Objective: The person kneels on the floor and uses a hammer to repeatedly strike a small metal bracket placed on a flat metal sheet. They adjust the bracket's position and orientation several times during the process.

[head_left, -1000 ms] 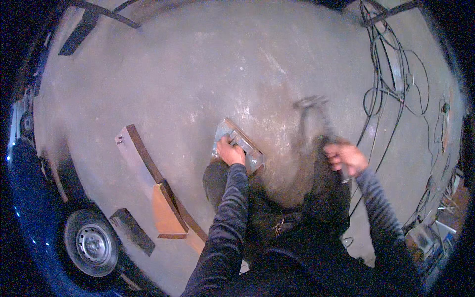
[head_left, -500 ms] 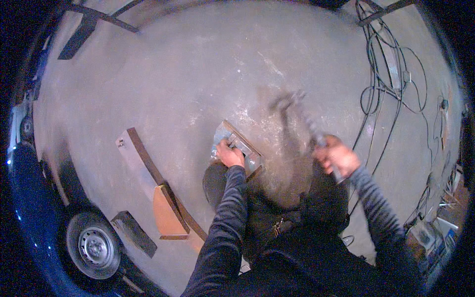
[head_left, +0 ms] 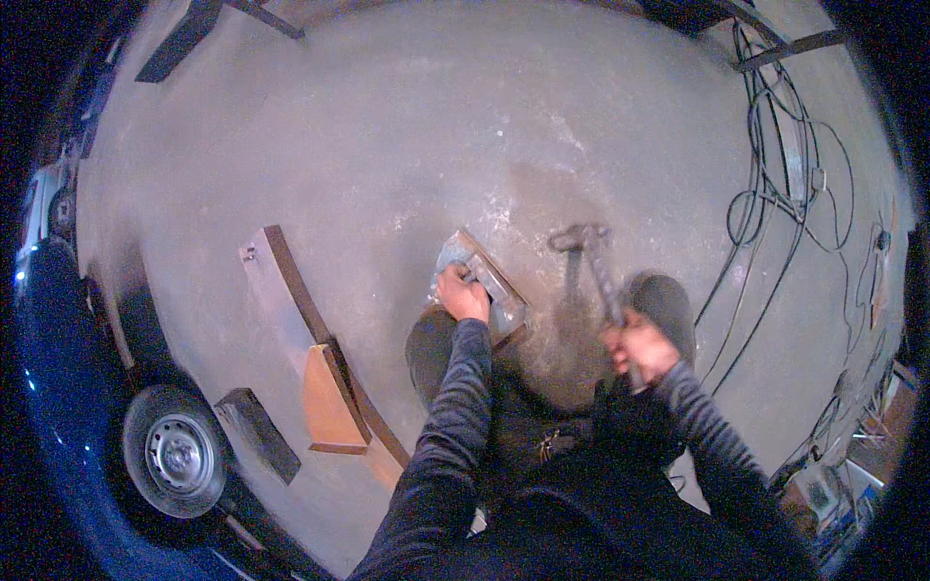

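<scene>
My right hand (head_left: 641, 349) is wrapped round the handle of a hammer (head_left: 603, 271), slightly blurred, its metal head pointing away from me above the floor. To its left, my left hand (head_left: 465, 294) grips a grey-blue, wedge-shaped piece (head_left: 501, 298) with a brown edge, which is tilted in front of my left knee. Bent fingers press on the piece's upper side, and part of it is hidden under the hand. Hammer and piece are apart.
A long board (head_left: 294, 281) lies on the concrete floor (head_left: 387, 126) at left, with an orange wedge-shaped piece (head_left: 332, 402) and a dark block (head_left: 258, 434) near it. Beyond stands a blue car's wheel (head_left: 177, 452). Tangled cables (head_left: 765, 194) run along the right.
The hammer and my right hand have come lower and closer to the left hand's side. My left hand keeps its grip on the piece, and the whole view has shifted a little.
</scene>
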The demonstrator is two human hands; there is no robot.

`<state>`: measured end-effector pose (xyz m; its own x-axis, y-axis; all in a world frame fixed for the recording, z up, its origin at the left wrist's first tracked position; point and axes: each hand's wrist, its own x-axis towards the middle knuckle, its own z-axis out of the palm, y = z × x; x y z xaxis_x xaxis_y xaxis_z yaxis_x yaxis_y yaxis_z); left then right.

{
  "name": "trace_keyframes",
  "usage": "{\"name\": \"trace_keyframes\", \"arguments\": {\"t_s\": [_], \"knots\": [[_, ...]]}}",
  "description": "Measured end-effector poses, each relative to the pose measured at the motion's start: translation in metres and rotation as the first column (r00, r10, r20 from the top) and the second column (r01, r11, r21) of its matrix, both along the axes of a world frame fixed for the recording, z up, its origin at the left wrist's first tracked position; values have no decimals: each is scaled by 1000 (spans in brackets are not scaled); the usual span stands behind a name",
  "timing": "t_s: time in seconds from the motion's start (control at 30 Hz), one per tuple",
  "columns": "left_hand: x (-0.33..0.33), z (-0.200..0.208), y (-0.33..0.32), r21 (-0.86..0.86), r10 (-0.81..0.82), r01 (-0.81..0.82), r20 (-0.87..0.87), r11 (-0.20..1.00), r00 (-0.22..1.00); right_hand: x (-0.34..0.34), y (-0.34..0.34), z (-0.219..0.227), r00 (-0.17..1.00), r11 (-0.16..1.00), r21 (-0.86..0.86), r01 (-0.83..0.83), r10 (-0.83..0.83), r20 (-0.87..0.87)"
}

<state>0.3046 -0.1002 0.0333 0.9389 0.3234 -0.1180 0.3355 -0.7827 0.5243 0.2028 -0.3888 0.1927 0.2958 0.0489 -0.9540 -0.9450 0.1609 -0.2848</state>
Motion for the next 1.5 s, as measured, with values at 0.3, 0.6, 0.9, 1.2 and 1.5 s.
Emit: {"name": "trace_keyframes", "arguments": {"t_s": [0.3, 0.6, 0.9, 1.2, 1.5], "knots": [[31, 7, 4, -27, 51, -49, 45, 998, 998, 133, -118, 85, 793, 901, -278, 333, -109, 599], [20, 4, 21, -18, 128, -127, 80, 992, 989, 62, 78, 10, 999, 999, 47, 3, -1, -46], [38, 5, 16, -104, 81, -74, 63, 992, 995, 163, -55, 1, 745, 918, -144, 370, -201, 636], [41, 15, 24, -32, 97, -95, 53, 995, 994, 91, 22, 3, 986, 972, -171, -161, 164, 6], [45, 10, 16, -58, 71, -66, 74, 996, 995, 122, 47, -36, 765, 884, -434, 172, 158, 624]]}}
